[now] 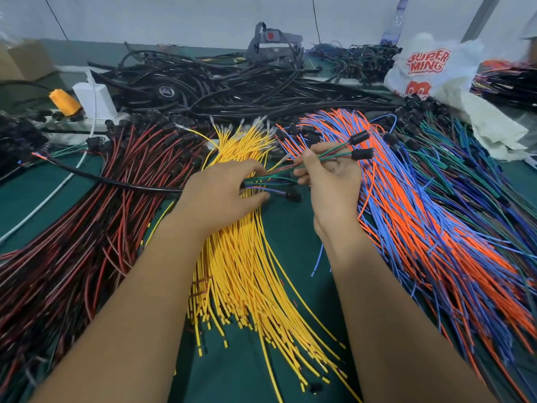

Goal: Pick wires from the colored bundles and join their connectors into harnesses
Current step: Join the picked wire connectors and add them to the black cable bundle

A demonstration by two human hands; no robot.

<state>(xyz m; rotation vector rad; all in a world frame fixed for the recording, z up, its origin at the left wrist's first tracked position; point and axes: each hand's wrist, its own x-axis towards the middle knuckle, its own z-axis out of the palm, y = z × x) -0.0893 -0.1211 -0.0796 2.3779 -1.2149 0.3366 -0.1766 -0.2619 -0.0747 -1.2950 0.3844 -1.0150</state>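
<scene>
Head view: left hand (223,196) grips wires low over the yellow bundle (247,274); right hand (328,175) pinches green-red wires (334,152), their long axis running up-right to two black connectors (360,146), just beyond its fingertips.

We see a green worktop (286,237) spread with wire bundles: red-and-black wires (87,228) at left, yellow wires (247,271) in the middle, orange-and-blue wires (436,228) at right, green-and-blue wires (465,158) beyond them, black cables (232,88) heaped behind, a white printed bag (430,71) at far right
</scene>
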